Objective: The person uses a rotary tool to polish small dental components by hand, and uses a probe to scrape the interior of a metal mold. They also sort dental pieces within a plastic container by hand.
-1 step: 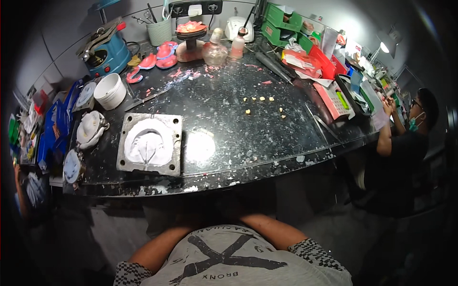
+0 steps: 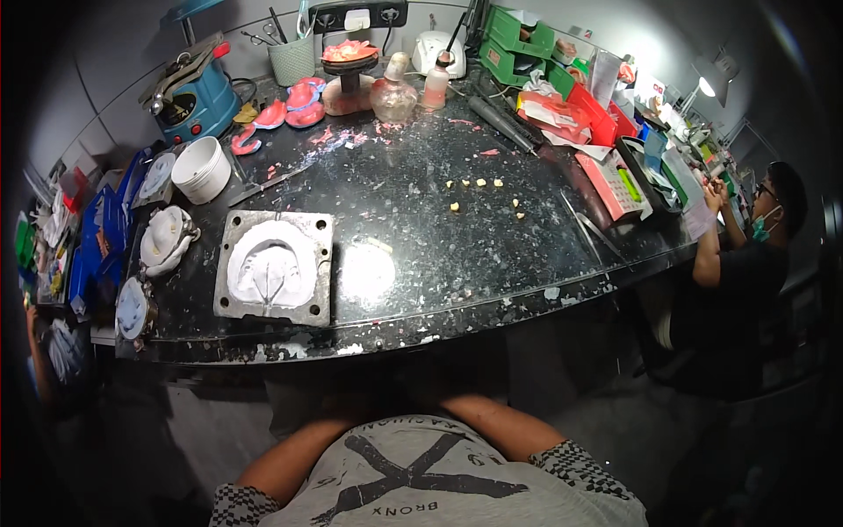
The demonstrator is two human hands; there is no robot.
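Observation:
My forearms, the left (image 2: 303,457) and the right (image 2: 500,426), reach forward from patterned sleeves toward the near edge of the dark workbench (image 2: 404,299). Both hands are lost in the shadow below that edge, so their fingers do not show. Nearest to them, on the bench at left of middle, lies a metal denture flask half (image 2: 321,283). White plaster (image 2: 241,272) fills it, shaped in a horseshoe arch with a groove down the middle. To its right, several small yellowish teeth (image 2: 480,183) are set out in a loose arc.
A knife (image 2: 268,186), white tub (image 2: 204,176) and plaster models (image 2: 165,241) stand left. Behind are a blue machine (image 2: 198,101), pink wax pieces (image 2: 303,114) and a glass burner (image 2: 393,101). Metal tools (image 2: 593,228) and a red box (image 2: 612,180) lie right, near another person (image 2: 746,255).

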